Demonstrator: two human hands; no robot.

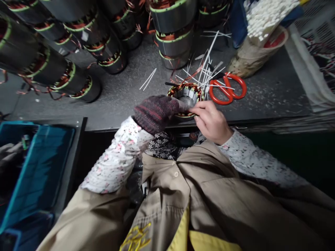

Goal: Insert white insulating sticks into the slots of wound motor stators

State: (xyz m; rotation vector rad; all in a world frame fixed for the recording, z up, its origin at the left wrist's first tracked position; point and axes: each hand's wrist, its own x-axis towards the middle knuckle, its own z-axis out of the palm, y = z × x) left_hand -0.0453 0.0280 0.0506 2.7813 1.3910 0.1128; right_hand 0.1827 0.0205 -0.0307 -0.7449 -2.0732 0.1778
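Observation:
A motor stator (186, 93) with copper windings and a pale green rim sits near the bench's front edge. My left hand (157, 111), in a dark knitted glove, rests against its left front side, the fingers reaching over the opening; what they grip is hidden. Bare, my right hand (210, 120) pinches something thin at the stator's front right rim, too small to name. Copper wires and white sleeving tubes (206, 71) lie loosely behind and right of the stator. Red-handled scissors (222, 93) lie just to its right.
Stacked stators (172, 38) stand at the back, with more stacks (60, 75) at the left. A wrapped container (258, 52) and a bundle of white tubes (265, 17) are at the back right. A blue crate (49, 164) sits lower left. Two loose tubes (148, 79) lie on the bench.

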